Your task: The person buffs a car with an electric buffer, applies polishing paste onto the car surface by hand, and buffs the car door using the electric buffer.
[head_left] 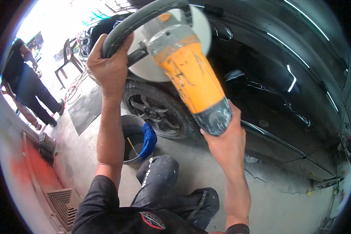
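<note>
An orange car polisher (195, 78) with a round white pad (201, 29) is held up between my two hands against the side of a glossy black car (269, 78). My left hand (111, 64) is wrapped round the polisher's black loop handle (144, 17). The dark rear end of its body is gripped by my right hand (228, 138). Whitish smears (236, 74) mark the car panel right of the tool. The pad is partly hidden behind the polisher, so its contact with the panel cannot be made out.
Below my left forearm stands a bucket (134, 128) with a blue cloth (149, 140) over its rim and a stick inside. A car wheel (158, 111) is just behind it. At the left are another person (27, 78), a chair (68, 58) and a floor vent (64, 204).
</note>
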`<state>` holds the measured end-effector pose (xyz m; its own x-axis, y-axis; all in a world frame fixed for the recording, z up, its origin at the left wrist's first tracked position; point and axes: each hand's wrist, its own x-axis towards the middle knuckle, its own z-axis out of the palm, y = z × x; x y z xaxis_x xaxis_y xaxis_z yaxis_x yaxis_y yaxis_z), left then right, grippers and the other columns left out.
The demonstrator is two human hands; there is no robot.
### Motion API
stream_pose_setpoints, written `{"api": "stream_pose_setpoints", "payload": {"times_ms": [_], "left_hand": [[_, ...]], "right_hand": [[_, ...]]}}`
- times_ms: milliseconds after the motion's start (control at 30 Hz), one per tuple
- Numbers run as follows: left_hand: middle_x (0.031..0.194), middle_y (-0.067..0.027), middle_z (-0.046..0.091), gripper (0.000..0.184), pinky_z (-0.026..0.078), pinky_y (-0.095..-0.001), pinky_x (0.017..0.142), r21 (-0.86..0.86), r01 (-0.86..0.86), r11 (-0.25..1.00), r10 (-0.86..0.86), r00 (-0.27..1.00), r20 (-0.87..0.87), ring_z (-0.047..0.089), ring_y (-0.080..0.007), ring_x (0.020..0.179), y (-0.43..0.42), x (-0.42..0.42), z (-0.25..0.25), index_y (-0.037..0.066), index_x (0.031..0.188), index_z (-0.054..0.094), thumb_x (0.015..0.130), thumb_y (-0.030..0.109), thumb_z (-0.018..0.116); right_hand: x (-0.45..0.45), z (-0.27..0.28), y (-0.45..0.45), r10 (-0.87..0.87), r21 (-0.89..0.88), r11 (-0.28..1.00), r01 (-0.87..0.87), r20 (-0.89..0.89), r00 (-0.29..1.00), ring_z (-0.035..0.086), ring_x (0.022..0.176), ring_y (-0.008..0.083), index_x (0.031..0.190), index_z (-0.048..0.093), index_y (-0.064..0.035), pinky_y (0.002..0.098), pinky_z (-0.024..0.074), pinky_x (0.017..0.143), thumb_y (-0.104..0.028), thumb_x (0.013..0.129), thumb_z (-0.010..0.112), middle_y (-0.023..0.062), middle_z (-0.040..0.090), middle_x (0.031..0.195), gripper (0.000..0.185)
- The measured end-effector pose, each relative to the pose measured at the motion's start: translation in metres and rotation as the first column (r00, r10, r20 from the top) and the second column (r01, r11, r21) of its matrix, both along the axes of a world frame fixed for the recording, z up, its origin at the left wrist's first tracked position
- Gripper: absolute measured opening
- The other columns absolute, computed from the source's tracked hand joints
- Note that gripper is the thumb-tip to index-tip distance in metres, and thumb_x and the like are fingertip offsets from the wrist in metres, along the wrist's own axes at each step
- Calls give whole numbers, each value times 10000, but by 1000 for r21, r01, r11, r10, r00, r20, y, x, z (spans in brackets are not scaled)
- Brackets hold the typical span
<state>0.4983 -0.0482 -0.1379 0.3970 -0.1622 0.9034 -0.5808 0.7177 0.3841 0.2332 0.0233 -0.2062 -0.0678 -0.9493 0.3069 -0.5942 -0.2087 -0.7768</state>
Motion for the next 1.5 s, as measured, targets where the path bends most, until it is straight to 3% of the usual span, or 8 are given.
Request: {"api": "stream_pose_setpoints", "payload": {"times_ms": [200, 467, 533, 967, 1100, 1200, 1400, 1500], "left_hand": [[637, 67, 510, 268, 350, -200, 518, 32, 79, 996, -81, 994, 70, 434, -17, 603, 15, -49, 5, 23, 738, 597, 822, 129, 828], [668, -146, 617, 211, 485, -318, 537, 0, -17, 1000, 16, 964, 267, 631, -161, 586, 19, -48, -10, 19, 806, 647, 665, 31, 804], [613, -182, 492, 228, 444, -320, 512, -98, 55, 994, -36, 982, 184, 482, -121, 547, 11, -29, -7, 4, 739, 570, 633, -6, 772], [837, -83, 750, 189, 531, -248, 611, -137, 69, 988, -63, 997, 49, 682, -105, 712, -25, 57, 20, -13, 941, 724, 769, 32, 788], [761, -130, 715, 161, 513, -280, 588, -174, 113, 978, -91, 987, 129, 676, -110, 683, -17, 24, 14, -15, 848, 687, 728, 24, 787], [655, -118, 650, 174, 490, -275, 538, -71, 149, 986, -131, 969, 211, 661, -105, 630, 1, -8, 13, -2, 745, 628, 687, 22, 791], [755, -88, 718, 156, 517, -256, 558, -79, 337, 938, -296, 900, 320, 695, -115, 681, 0, -66, 17, 12, 810, 672, 723, 29, 801], [732, -96, 694, 182, 532, -263, 550, -55, 137, 989, -107, 921, 376, 671, -103, 680, 11, -55, 24, -15, 851, 676, 700, -13, 778]], "right_hand": [[-30, -16, 34, -65, -38, 997, 69, 99, 993, 651, 1134, 341, 1388, 413, -44, 412, 499, 970, -40, 689, 842, 230, 667, 1186, 820], [-35, -59, 35, -125, -108, 986, 129, 46, 991, 583, 1197, 310, 1416, 399, -43, 402, 454, 1030, -25, 627, 869, 187, 595, 1291, 918], [-15, -44, 26, -71, -145, 986, 79, 54, 996, 583, 1165, 285, 1387, 434, -23, 406, 432, 1034, 29, 634, 841, 192, 600, 1264, 858], [57, 13, -27, -25, -182, 983, -4, -159, 987, 581, 1209, 353, 1403, 435, -70, 456, 416, 1061, -9, 743, 787, 181, 596, 1304, 750], [35, -21, -9, -159, -184, 974, 134, -128, 979, 541, 1254, 327, 1428, 405, -38, 443, 395, 1087, 12, 702, 811, 191, 557, 1345, 834], [3, -51, 9, -31, -172, 983, 58, 157, 987, 540, 1225, 306, 1415, 405, 12, 413, 384, 1082, 32, 669, 828, 199, 554, 1319, 858], [-20, -53, 53, -243, -144, 955, 258, 112, 964, 559, 1210, 294, 1386, 427, -2, 395, 410, 1058, -15, 637, 866, 200, 581, 1290, 868], [-14, -52, 50, -155, -181, 965, 188, 178, 972, 579, 1178, 286, 1367, 444, -10, 377, 426, 1032, -25, 651, 863, 181, 605, 1251, 830]]}}
